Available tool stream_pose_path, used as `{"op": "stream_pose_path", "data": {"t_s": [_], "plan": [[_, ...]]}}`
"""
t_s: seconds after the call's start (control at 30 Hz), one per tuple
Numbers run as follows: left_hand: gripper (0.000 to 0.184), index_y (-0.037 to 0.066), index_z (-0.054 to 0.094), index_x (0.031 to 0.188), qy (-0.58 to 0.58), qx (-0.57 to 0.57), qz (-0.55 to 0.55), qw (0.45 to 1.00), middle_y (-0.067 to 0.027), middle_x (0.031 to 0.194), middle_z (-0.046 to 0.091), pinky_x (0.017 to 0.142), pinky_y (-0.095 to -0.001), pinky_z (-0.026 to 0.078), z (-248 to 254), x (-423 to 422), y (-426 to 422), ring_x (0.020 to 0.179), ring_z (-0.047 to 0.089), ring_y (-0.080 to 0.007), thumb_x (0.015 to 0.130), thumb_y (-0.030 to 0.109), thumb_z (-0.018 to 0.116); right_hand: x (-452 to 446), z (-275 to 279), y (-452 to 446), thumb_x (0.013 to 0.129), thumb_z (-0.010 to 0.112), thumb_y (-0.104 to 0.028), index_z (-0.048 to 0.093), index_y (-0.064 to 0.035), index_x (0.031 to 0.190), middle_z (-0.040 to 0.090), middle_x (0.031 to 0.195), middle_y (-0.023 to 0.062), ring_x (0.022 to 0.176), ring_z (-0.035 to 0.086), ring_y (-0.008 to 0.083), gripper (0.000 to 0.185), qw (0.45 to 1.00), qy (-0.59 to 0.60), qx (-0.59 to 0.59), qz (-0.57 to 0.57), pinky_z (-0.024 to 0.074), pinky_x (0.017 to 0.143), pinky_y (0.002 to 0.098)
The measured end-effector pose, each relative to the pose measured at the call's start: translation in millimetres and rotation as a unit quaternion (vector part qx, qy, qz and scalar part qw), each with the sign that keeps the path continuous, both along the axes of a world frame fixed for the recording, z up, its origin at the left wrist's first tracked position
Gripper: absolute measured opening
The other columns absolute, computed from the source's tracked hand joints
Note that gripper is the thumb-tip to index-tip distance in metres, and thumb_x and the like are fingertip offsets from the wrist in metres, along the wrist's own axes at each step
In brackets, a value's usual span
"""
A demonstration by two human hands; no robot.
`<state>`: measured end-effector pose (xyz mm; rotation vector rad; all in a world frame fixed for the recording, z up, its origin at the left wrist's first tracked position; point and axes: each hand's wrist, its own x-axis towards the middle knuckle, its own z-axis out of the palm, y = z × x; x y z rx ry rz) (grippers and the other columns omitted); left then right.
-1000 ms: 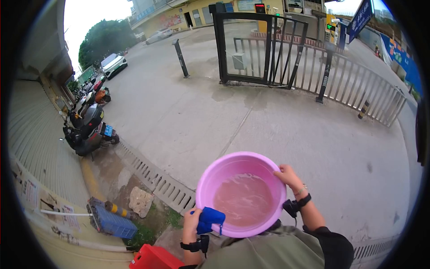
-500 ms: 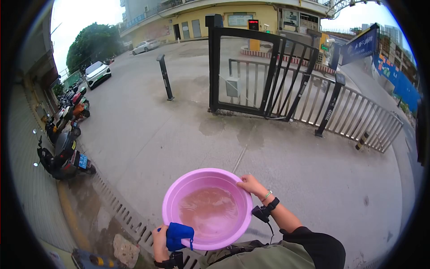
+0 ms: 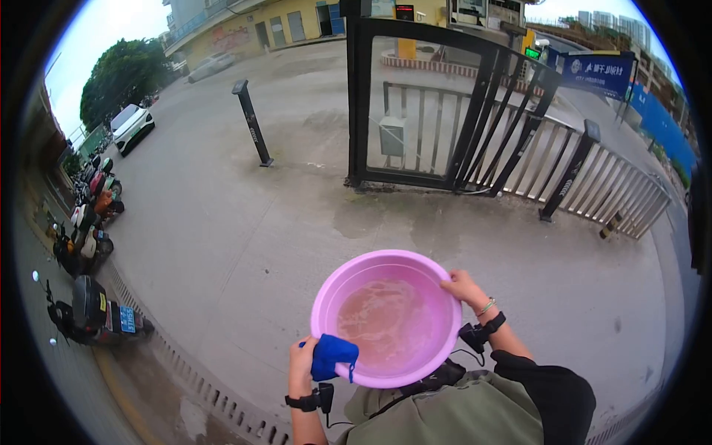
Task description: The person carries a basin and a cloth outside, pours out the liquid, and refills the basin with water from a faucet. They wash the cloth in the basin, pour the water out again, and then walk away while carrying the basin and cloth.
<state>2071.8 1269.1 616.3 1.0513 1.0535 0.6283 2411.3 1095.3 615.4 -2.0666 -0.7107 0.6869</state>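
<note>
A round pink basin [image 3: 327, 299] with murky brownish water [image 3: 382, 322] in its bottom is held out in front of my body. My left hand [image 3: 300, 365] is closed at the basin's near left rim, where a blue cloth [image 3: 334, 358] is draped over the edge; its fingers are partly behind the cloth. On the far right, my right hand [image 3: 464, 287] grips the rim, thumb over the edge. Each wrist wears a black strap with a small device and a cable.
A black-framed gate [image 3: 415, 111] and metal railing [image 3: 630, 193] stand ahead. To their left is a short black post [image 3: 253, 124]. Scooters [image 3: 93, 315] are parked along the left beside a drain grate [image 3: 196, 382]. Farther off are a white car [image 3: 133, 127] and a blurred silver car [image 3: 211, 67].
The basin and both hands have shifted right and upward in the view, and the water's surface has rippled differently. The gate appears nearer; the scooters sit lower and farther left.
</note>
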Motion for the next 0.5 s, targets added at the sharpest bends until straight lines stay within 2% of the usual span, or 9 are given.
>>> {"op": "stream_pose_path", "data": {"t_s": [0.13,0.2,0.23,0.33,0.4,0.5], "plan": [[0.015,-0.003,0.060,0.073,0.025,0.009,-0.036,0.999,-0.0027,0.064,0.057,0.051,-0.0216,0.040,-28,56,126,0.054,0.050,-0.0089,0.073,0.010,0.054,52,-17,103,0.065,0.060,-0.021,0.057,0.0062,0.076,0.059,0.065,0.0165,0.057,0.058,0.0219,0.030,0.999,-0.045,-0.012,-0.014,0.0455,0.051,0.0330],[0.015,-0.004,0.061,0.074,0.039,0.023,-0.032,0.998,-0.0022,0.065,0.057,0.051,-0.0209,0.039,-27,86,173,0.056,0.050,-0.0080,0.072,0.009,0.054,72,-8,151,0.063,0.061,-0.022,0.058,0.0057,0.078,0.060,0.069,0.0181,0.061,0.059,0.0233,0.031,0.997,-0.069,-0.042,-0.020,0.0463,0.056,0.0337],[0.015,-0.004,0.061,0.074,0.042,0.027,-0.031,0.998,-0.0020,0.065,0.057,0.051,-0.0209,0.039,-26,102,199,0.056,0.050,-0.0081,0.072,0.010,0.055,90,-16,179,0.063,0.061,-0.022,0.058,0.0051,0.080,0.060,0.072,0.0189,0.064,0.059,0.0252,0.032,0.995,-0.101,-0.019,-0.012,0.0464,0.060,0.0338],[0.016,-0.003,0.062,0.074,0.058,0.013,-0.011,0.998,-0.0016,0.065,0.057,0.050,-0.0210,0.038,-7,132,275,0.056,0.049,-0.0083,0.071,0.011,0.056,132,-7,261,0.063,0.061,-0.021,0.058,0.0051,0.081,0.060,0.073,0.0191,0.064,0.059,0.0269,0.032,0.998,-0.057,-0.017,-0.017,0.0463,0.061,0.0336],[0.017,-0.004,0.062,0.074,0.064,0.061,-0.022,0.996,-0.0017,0.066,0.057,0.052,-0.0215,0.039,2,144,319,0.057,0.050,-0.0084,0.072,0.012,0.056,146,10,312,0.063,0.060,-0.020,0.057,0.0060,0.080,0.060,0.072,0.0194,0.064,0.059,0.0256,0.031,0.998,-0.054,-0.017,-0.018,0.0461,0.060,0.0339],[0.019,-0.004,0.062,0.076,0.052,0.038,-0.016,0.998,-0.0019,0.066,0.057,0.054,-0.0217,0.039,13,175,399,0.058,0.050,-0.0086,0.072,0.013,0.056,178,14,392,0.064,0.059,-0.020,0.057,0.0065,0.079,0.059,0.070,0.0180,0.063,0.059,0.0236,0.031,0.999,-0.039,-0.002,0.003,0.0456,0.059,0.0335]]}}
